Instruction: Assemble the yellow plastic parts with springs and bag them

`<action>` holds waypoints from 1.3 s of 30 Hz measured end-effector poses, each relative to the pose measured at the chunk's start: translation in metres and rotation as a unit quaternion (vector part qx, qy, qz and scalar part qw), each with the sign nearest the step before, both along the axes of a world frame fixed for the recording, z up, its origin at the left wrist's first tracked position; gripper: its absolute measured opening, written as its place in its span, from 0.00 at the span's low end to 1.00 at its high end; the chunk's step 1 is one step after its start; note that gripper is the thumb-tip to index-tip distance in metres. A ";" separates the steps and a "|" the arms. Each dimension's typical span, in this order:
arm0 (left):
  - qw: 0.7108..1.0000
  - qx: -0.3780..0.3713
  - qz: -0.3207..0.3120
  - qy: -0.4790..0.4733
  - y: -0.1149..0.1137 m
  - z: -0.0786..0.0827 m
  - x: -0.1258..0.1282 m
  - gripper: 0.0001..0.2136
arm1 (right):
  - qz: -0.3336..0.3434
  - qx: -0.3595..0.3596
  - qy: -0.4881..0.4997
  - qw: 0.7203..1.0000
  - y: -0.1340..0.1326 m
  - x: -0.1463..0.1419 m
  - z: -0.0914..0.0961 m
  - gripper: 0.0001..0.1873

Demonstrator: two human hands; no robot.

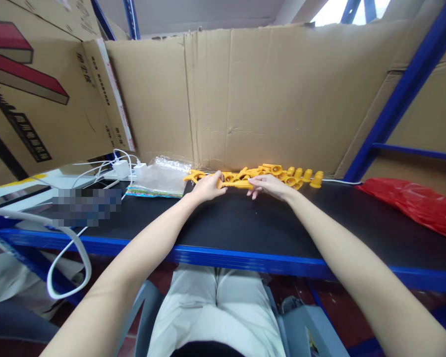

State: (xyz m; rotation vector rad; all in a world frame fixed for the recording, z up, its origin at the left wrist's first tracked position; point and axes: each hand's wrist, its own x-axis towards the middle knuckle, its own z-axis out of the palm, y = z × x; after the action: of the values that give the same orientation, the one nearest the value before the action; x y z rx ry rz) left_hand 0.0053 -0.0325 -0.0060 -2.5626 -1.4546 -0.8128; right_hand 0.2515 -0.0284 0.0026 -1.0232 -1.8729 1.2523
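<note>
Between my two hands lies a long yellow plastic piece (238, 184), held level above the black tabletop. My left hand (209, 187) is closed around its left end. At its right end, the fingers of my right hand (269, 186) pinch it. Just behind, a pile of yellow plastic parts (273, 169), some with round cup-like openings, lies against the cardboard. Several small yellow cups (316, 179) stand upright to the right of the pile. What exactly the held piece is, I cannot make out.
A clear plastic bag (159, 177) lies left of the yellow parts. White chargers and cables (122, 168) sit farther left. A red plastic bag (412, 203) is at the right. Cardboard (245, 99) walls the back, and a blue metal rail (245, 260) edges the table.
</note>
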 end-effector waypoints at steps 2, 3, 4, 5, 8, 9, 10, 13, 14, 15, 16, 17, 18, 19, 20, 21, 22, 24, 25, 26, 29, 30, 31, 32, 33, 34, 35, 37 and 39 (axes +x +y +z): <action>1.000 -0.005 0.004 -0.003 0.001 0.000 0.000 0.15 | -0.002 -0.006 -0.002 1.000 -0.001 0.000 0.000 0.19; 1.000 -0.008 0.005 -0.005 0.001 0.000 0.000 0.15 | -0.001 -0.008 -0.005 1.000 -0.001 -0.001 0.000 0.19; 1.000 -0.012 0.006 -0.008 0.002 0.000 0.000 0.15 | 0.000 -0.006 -0.009 1.000 -0.002 -0.001 0.000 0.19; 1.000 -0.016 0.007 -0.011 0.002 0.000 0.000 0.15 | 0.001 -0.001 -0.013 1.000 -0.002 -0.001 0.000 0.20; 0.999 -0.027 0.010 -0.019 0.003 -0.001 0.000 0.15 | -0.005 0.040 -0.028 0.999 0.001 -0.002 -0.004 0.26; 0.999 -0.031 0.010 -0.024 0.003 -0.001 0.001 0.15 | -0.010 0.063 -0.036 0.997 0.003 -0.003 -0.005 0.27; 0.999 -0.036 0.008 -0.029 0.003 -0.001 0.001 0.15 | -0.016 0.094 -0.048 0.994 0.005 -0.003 -0.006 0.26; 0.997 -0.051 -0.010 -0.050 0.002 -0.001 0.004 0.14 | -0.049 0.221 -0.118 0.967 0.007 -0.005 -0.008 0.21; 0.997 -0.054 -0.016 -0.058 0.001 -0.001 0.004 0.13 | -0.059 0.259 -0.144 0.953 0.007 -0.005 -0.008 0.21; 0.996 -0.056 -0.021 -0.064 0.001 -0.001 0.005 0.13 | -0.065 0.287 -0.167 0.941 0.006 -0.006 -0.007 0.20; 0.996 -0.056 -0.024 -0.068 0.000 -0.001 0.006 0.13 | -0.064 0.303 -0.182 0.933 0.005 -0.007 -0.007 0.20; 0.996 -0.056 -0.025 -0.071 0.000 -0.001 0.006 0.13 | -0.061 0.311 -0.189 0.930 0.004 -0.008 -0.006 0.20; 0.995 -0.056 -0.025 -0.073 0.000 -0.001 0.006 0.13 | -0.055 0.313 -0.190 0.929 0.003 -0.008 -0.005 0.20; 0.995 -0.055 -0.025 -0.074 0.000 -0.001 0.007 0.13 | -0.047 0.313 -0.187 0.930 0.002 -0.009 -0.005 0.21; 0.995 -0.055 -0.024 -0.075 0.000 0.000 0.007 0.13 | -0.041 0.310 -0.183 0.932 0.002 -0.010 -0.004 0.21; 0.995 -0.053 -0.022 -0.075 -0.001 0.000 0.006 0.13 | -0.036 0.305 -0.179 0.935 0.001 -0.010 -0.004 0.21; 0.996 -0.050 -0.021 -0.075 -0.001 0.001 0.006 0.13 | -0.030 0.298 -0.176 0.938 0.001 -0.011 -0.004 0.22; 0.997 -0.039 -0.021 -0.071 -0.002 0.002 0.005 0.13 | -0.018 0.286 -0.171 0.943 -0.001 -0.013 -0.002 0.21; 0.997 -0.032 -0.024 -0.067 -0.003 0.003 0.004 0.13 | -0.014 0.280 -0.169 0.945 -0.003 -0.014 0.000 0.21; 0.997 -0.025 -0.027 -0.063 -0.003 0.003 0.004 0.13 | -0.013 0.273 -0.169 0.947 -0.005 -0.015 0.002 0.21; 0.998 -0.010 -0.030 -0.054 -0.006 0.005 0.003 0.13 | -0.021 0.237 -0.169 0.956 -0.014 -0.018 0.011 0.21; 0.998 -0.006 -0.027 -0.051 -0.007 0.006 0.003 0.13 | -0.025 0.222 -0.163 0.961 -0.017 -0.018 0.013 0.21; 0.999 0.000 -0.023 -0.048 -0.008 0.006 0.003 0.13 | -0.026 0.205 -0.154 0.966 -0.019 -0.019 0.015 0.20; 0.999 0.007 -0.020 -0.044 -0.009 0.006 0.004 0.14 | -0.022 0.187 -0.140 0.972 -0.021 -0.019 0.017 0.20; 0.999 0.014 -0.016 -0.041 -0.010 0.007 0.004 0.14 | -0.015 0.165 -0.122 0.979 -0.021 -0.019 0.017 0.20; 0.999 0.020 -0.013 -0.038 -0.011 0.007 0.005 0.14 | -0.005 0.141 -0.101 0.985 -0.022 -0.019 0.018 0.19; 0.999 0.025 -0.009 -0.035 -0.012 0.007 0.006 0.14 | 0.003 0.115 -0.079 0.990 -0.021 -0.018 0.018 0.19; 0.999 0.031 -0.003 -0.031 -0.013 0.007 0.008 0.14 | 0.011 0.071 -0.040 0.997 -0.020 -0.018 0.018 0.17; 0.999 0.036 0.002 -0.029 -0.014 0.007 0.009 0.14 | 0.008 0.037 -0.017 0.999 -0.019 -0.019 0.018 0.16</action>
State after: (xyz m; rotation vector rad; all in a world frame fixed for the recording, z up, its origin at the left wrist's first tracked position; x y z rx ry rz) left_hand 0.0144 -0.0466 0.0013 -2.5027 -1.4185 -0.9301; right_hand 0.2329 -0.0478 0.0210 -0.9983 -1.9425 1.1720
